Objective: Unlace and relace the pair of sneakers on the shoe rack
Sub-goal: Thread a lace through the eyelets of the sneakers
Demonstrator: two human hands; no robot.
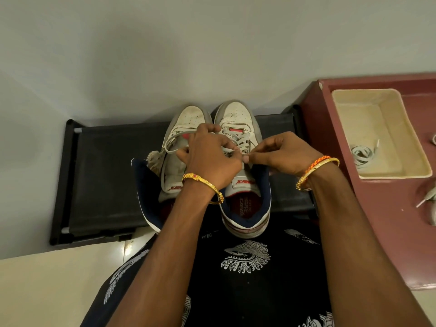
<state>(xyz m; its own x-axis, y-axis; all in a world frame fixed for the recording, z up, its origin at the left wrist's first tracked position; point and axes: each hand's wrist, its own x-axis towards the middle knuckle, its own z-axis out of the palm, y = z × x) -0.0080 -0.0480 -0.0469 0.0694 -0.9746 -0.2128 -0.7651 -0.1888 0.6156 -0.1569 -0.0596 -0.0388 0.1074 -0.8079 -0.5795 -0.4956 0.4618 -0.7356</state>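
Two sneakers [238, 142] (side by side), two hands [236, 154]

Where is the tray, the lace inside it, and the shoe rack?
Tray [368, 94], head view, on its far rim.
Lace [361, 155], head view, on the coiled loops lying in the tray.
Shoe rack [106, 171], head view, on its bare black top, left of the sneakers.

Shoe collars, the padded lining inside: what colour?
Navy blue, seen from the head camera on both sneakers, around the heel openings.
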